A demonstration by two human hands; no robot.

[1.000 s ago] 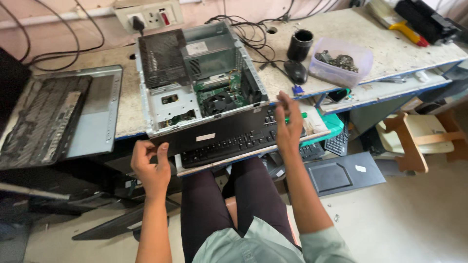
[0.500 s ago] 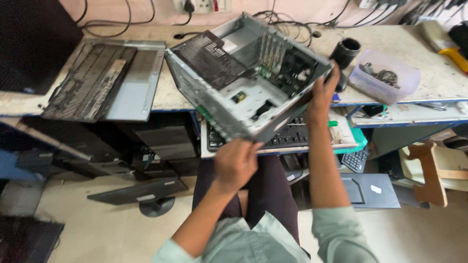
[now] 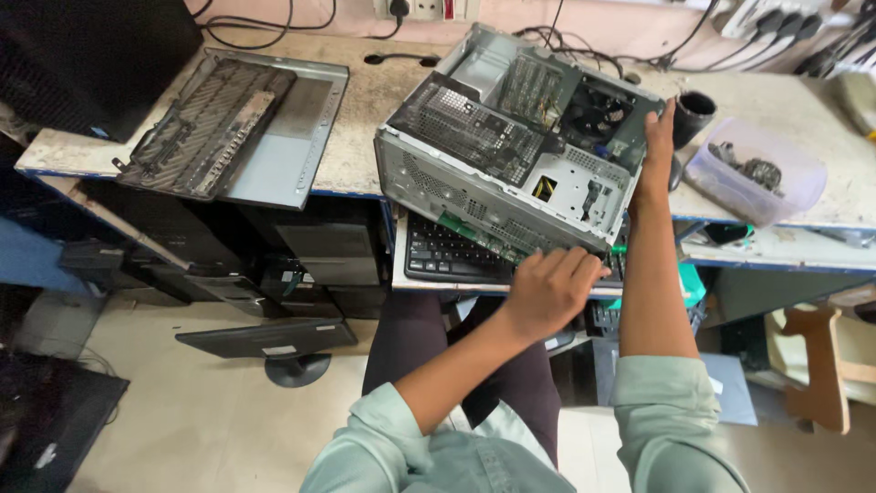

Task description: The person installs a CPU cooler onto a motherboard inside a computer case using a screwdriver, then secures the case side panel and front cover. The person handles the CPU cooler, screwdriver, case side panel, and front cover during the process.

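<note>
An open grey computer case (image 3: 511, 146) lies tilted on the workbench (image 3: 365, 110), its inside with fan, drive cage and circuit board showing. My right hand (image 3: 659, 137) grips its far right edge. My left hand (image 3: 550, 288) holds the near lower edge of the case, fingers curled over the metal rim. A black keyboard (image 3: 447, 251) sits on a pull-out shelf just under the case, partly hidden by it.
The detached grey side panel (image 3: 233, 123) lies on the bench to the left. A black cup (image 3: 693, 114) and a clear plastic tub of parts (image 3: 756, 172) stand at the right. Cables run along the back wall. A monitor (image 3: 269, 340) and computer towers sit below; a wooden chair (image 3: 826, 365) stands right.
The case has been turned and tipped further, its open side now facing up and left. My left hand moved right onto the case's near edge; my right hand shifted to its far right corner.
</note>
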